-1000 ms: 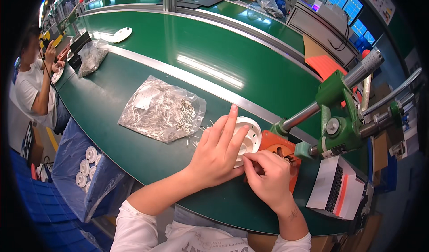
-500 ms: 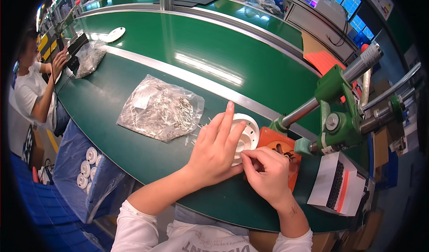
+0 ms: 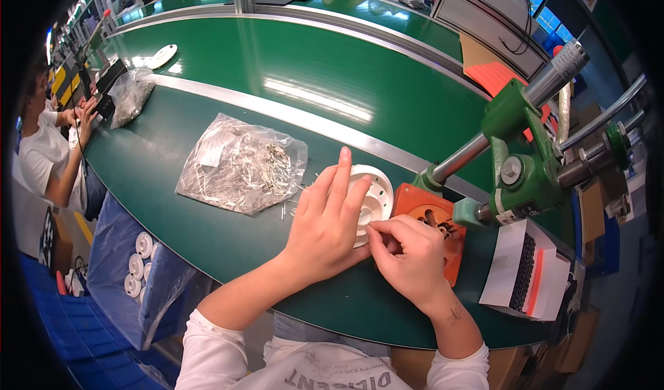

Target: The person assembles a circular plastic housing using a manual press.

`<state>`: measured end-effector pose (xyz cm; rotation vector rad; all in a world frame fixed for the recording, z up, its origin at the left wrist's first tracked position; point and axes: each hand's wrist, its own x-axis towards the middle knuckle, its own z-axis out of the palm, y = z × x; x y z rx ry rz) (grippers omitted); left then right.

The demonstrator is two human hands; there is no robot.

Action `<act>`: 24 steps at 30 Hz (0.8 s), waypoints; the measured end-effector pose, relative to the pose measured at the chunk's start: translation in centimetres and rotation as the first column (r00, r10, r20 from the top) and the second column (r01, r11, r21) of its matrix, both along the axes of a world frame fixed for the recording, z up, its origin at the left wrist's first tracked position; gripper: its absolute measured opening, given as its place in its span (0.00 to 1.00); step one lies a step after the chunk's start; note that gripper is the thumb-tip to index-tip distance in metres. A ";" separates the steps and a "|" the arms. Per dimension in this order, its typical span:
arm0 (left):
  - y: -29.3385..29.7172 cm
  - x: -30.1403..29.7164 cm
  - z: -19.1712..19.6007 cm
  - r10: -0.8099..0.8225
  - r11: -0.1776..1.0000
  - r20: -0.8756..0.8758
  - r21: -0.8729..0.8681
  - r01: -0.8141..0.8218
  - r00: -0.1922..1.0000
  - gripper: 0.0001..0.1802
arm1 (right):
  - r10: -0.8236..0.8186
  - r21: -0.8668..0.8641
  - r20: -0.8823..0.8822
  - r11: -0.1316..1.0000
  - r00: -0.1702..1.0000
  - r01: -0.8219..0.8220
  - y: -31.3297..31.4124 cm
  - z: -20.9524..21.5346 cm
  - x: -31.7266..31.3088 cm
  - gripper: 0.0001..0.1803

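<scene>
A round white plastic part [image 3: 379,191] with small holes near its rim is tilted above the dark green table. My left hand [image 3: 319,227] holds it from the left, its fingers stretched along the part and the thumb mostly hidden. At the part's lower right edge, the thumb and forefinger of my right hand [image 3: 413,257] are pinched together. Whatever lies between them is too small to make out. Left of my hands lies a clear plastic bag [image 3: 235,165] full of thin metal pins. Several loose pins [image 3: 284,210] are scattered between the bag and my left hand.
A green lever press [image 3: 513,172] stands at the right over an orange fixture [image 3: 408,200]. Beside it is an open white box [image 3: 508,272]. Blue-lined bin [image 3: 169,290] at lower left holds white round parts [image 3: 135,264]. A co-worker [image 3: 48,148] sits far left, near another bag [image 3: 131,98].
The view has shifted slightly. Both hands stay at the white part, the right still pinched at its edge. The co-worker's hands have moved a little.
</scene>
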<state>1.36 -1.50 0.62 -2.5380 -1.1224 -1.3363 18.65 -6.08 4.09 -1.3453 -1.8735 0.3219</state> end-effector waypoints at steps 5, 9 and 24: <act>0.0 0.2 -0.1 -0.002 1.000 0.007 0.008 0.002 1.000 0.52 | 0.011 0.004 0.014 1.000 1.000 -0.011 0.1 -0.2 0.2 0.03; -0.1 -0.1 -0.1 0.003 1.000 -0.001 -0.007 -0.003 1.000 0.52 | 0.033 -0.050 -0.022 0.998 0.999 -0.034 0.1 -0.1 0.3 0.04; -0.2 -0.1 0.2 -0.051 0.987 0.106 -0.148 0.066 0.993 0.60 | 0.070 -0.242 -0.262 0.961 0.963 -0.136 0.5 0.5 1.8 0.09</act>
